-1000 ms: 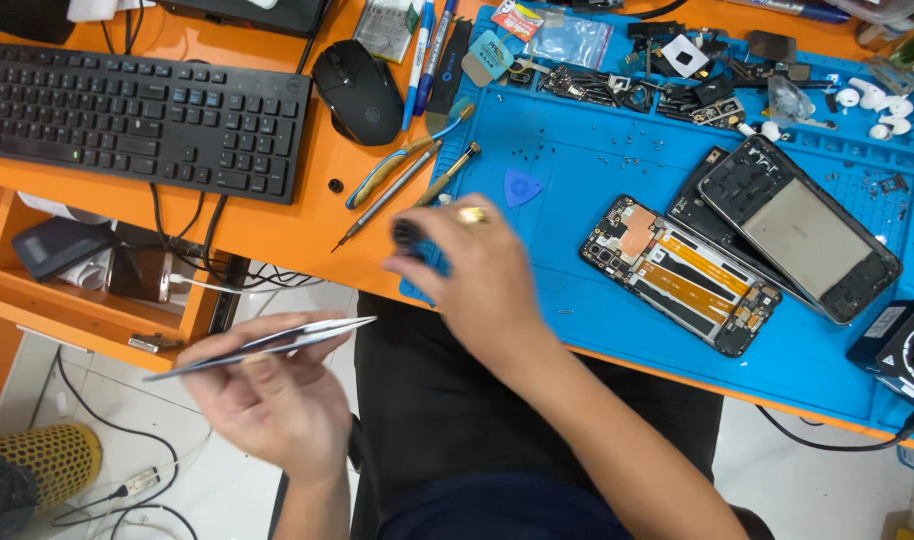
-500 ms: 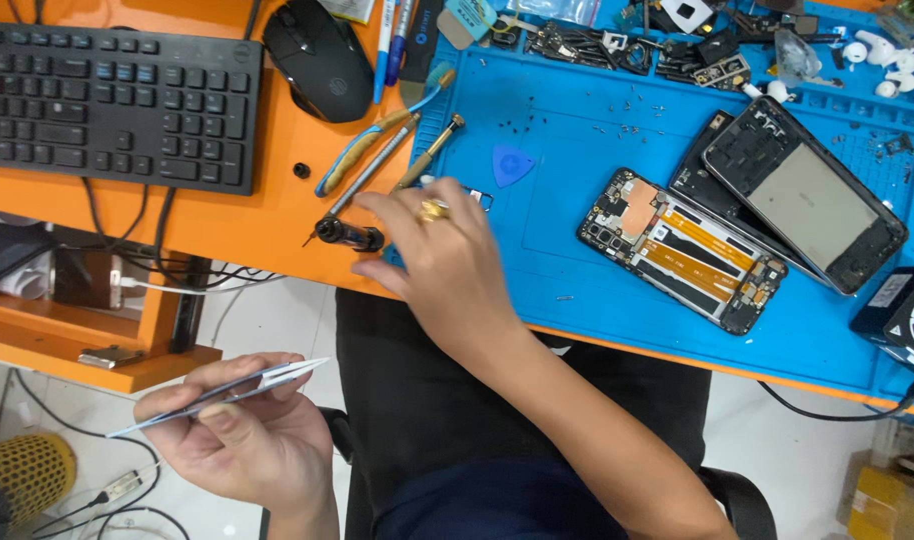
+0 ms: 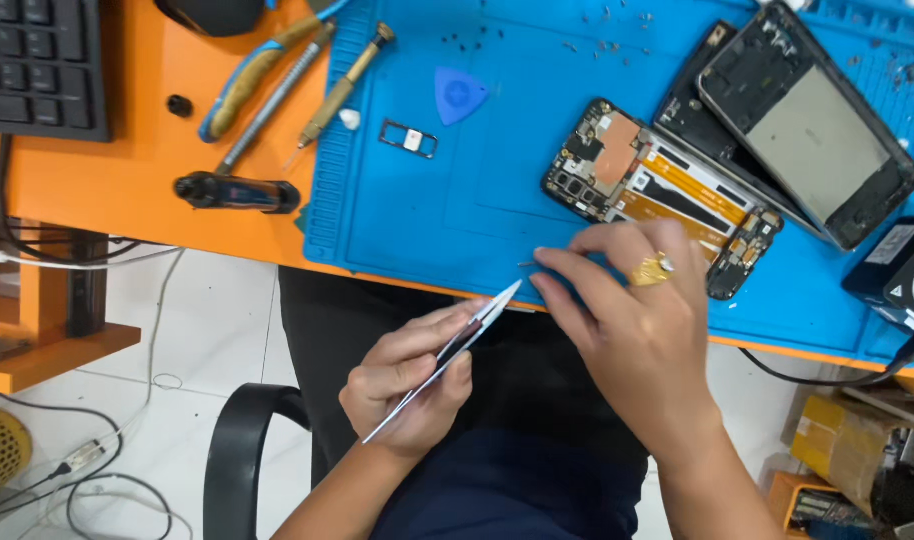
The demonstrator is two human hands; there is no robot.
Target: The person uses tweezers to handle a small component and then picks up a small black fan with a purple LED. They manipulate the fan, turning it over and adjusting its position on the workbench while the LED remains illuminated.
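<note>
A thin flat panel (image 3: pixel 444 365), seen almost edge-on, is held in the left hand (image 3: pixel 409 385) below the near edge of the orange surface (image 3: pixel 107 180), over the lap. The left fingers (image 3: pixel 417 340) are closed around the panel, with the thumb laid along its lower side; its upper tip is pointed up toward the blue mat (image 3: pixel 457 190). The right hand (image 3: pixel 632 335) is placed just beside that tip, at the mat's near edge. The right fingers (image 3: pixel 562 275) are drawn together at their tips, and something very small and thin appears to be pinched between them, though what it is cannot be told. A gold ring (image 3: pixel 653 268) is worn on that hand.

On the mat, an opened phone body (image 3: pixel 662 195) with exposed boards is laid just beyond the right hand, and a second phone frame (image 3: pixel 807 125) is laid further back, to the right. A blue triangular pick (image 3: pixel 458 93) and a small card tray (image 3: pixel 409 139) are seen near the mat's left part. A black-handled driver (image 3: pixel 237 192) is laid on the orange surface left of the mat, with other screwdrivers (image 3: pixel 277 90) behind it and a keyboard (image 3: pixel 37 65) at the far left
</note>
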